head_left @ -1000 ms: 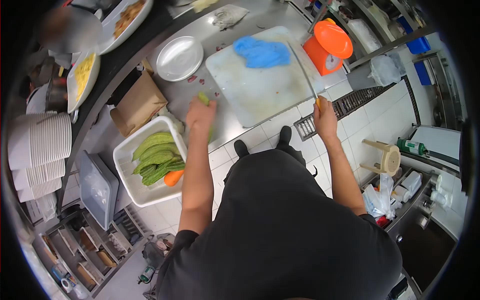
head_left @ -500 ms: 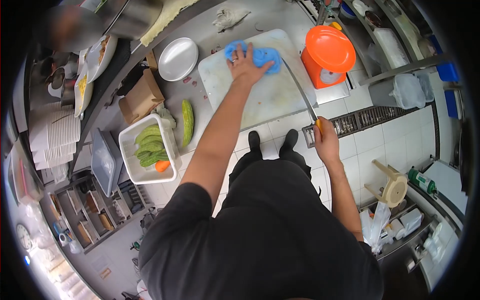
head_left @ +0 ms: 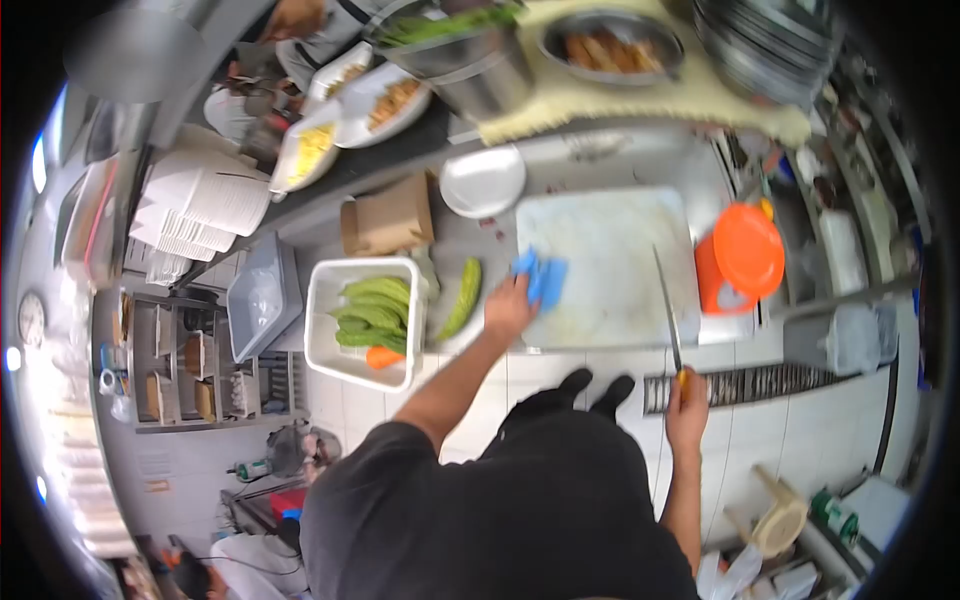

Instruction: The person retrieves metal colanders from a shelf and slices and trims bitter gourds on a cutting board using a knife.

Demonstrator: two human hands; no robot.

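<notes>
My left hand (head_left: 511,306) is closed on a bunched blue cloth (head_left: 546,282) at the near left corner of the white cutting board (head_left: 610,235). In my right hand (head_left: 687,405) is the yellow handle of a long knife (head_left: 668,310). Its blade points away from me, over the board's right side. Left of the board lies one green bitter melon (head_left: 463,298). Beside that stands a white plastic bin (head_left: 312,330) with several bitter melons (head_left: 375,305) and an orange carrot (head_left: 384,357). An orange kitchen scale (head_left: 738,262) is right of the board.
A white plate (head_left: 483,181) and an open cardboard box (head_left: 388,215) sit behind the bin. Dishes of food (head_left: 380,105), a metal pot (head_left: 480,80) and a bowl (head_left: 612,48) line the raised shelf. A grey tub (head_left: 265,300) is at left; a floor drain (head_left: 740,388) runs at right.
My left hand has gone from lying spread on the cloth to gripping it, and has drawn it to the board's near left corner. The view has shifted; the knife stays in my right hand.
</notes>
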